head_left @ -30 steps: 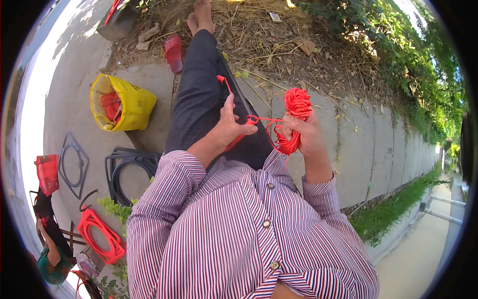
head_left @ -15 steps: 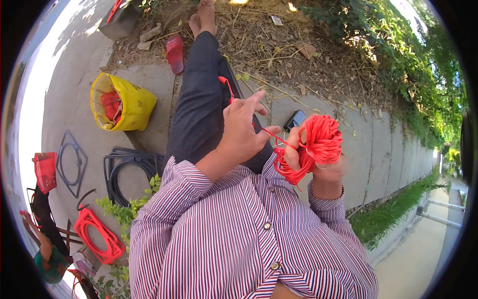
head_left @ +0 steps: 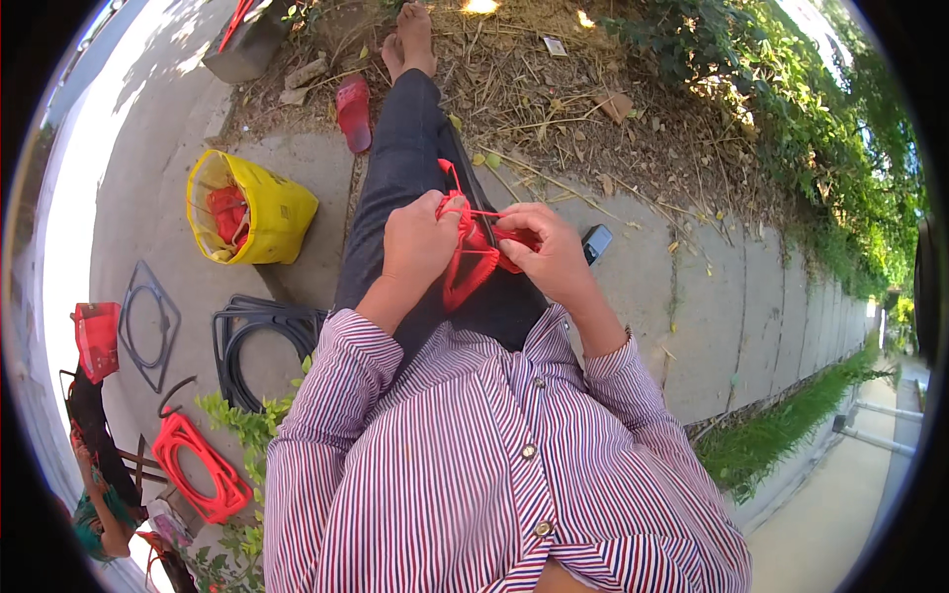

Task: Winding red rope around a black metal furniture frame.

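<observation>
Above my lap, my left hand (head_left: 417,242) is closed, thumb and fingers pinching a red corded piece (head_left: 474,265) that looks like netting or weaving. A single taut strand (head_left: 484,212) runs from it across to my right hand (head_left: 554,262). My right hand's fingers are curled, with thumb and forefinger pinched on red cord. More red cord shows behind those fingers; most of its bundle is hidden. A red strip (head_left: 448,168) sticks out beyond my left hand, over my dark trousers (head_left: 400,158).
At left stand a yellow bucket-like bag (head_left: 282,212) with red material inside, dark frames (head_left: 225,341) and a red frame (head_left: 233,491). Another person's arm (head_left: 114,534) shows at lower left. A dark handheld device (head_left: 597,243) lies right of my leg. Beyond is a red slipper (head_left: 353,114).
My right hand has come leftward and inward with the red cord bundle, which was held up in full view. My left hand has gone from spread fingers to a closed pinch on the corded piece.
</observation>
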The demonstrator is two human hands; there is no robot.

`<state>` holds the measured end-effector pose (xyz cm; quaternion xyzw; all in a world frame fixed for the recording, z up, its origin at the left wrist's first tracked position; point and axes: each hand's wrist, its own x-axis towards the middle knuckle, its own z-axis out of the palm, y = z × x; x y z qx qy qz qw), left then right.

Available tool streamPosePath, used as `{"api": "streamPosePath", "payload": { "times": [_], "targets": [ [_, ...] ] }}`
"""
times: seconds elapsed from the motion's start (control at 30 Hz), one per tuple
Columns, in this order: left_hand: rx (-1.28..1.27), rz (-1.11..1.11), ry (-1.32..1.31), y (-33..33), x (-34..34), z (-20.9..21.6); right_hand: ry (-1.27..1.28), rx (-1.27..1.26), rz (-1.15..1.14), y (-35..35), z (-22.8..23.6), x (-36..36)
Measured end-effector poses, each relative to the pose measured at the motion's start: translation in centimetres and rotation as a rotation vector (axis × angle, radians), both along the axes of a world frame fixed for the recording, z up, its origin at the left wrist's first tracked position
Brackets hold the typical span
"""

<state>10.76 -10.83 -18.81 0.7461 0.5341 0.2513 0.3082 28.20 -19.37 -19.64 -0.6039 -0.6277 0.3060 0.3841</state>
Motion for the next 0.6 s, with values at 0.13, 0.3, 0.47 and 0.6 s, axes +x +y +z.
{"api": "streamPosePath", "payload": {
  "times": [0.13, 0.3, 0.47, 0.6],
  "targets": [
    [-0.599, 0.065, -0.565, -0.4, -0.2, 2.1, 0.250, -0.041, -0.059, -1.3, 3.0, -0.3],
    [-1.295, -0.097, -1.106, -1.0, 0.0, 2.4, 0.490, 0.174, -0.132, -1.0, 4.1, 0.5],
    [-1.241, -0.011, -0.860, -1.9, 0.7, 0.7, 1.493, 0.278, -0.227, -1.8, 5.5, 10.2],
    [-1.262, 0.058, -0.771, -1.9, 1.1, -0.3, 1.643, 0.305, -0.175, -5.9, 6.7, 16.0]
  ]
}}
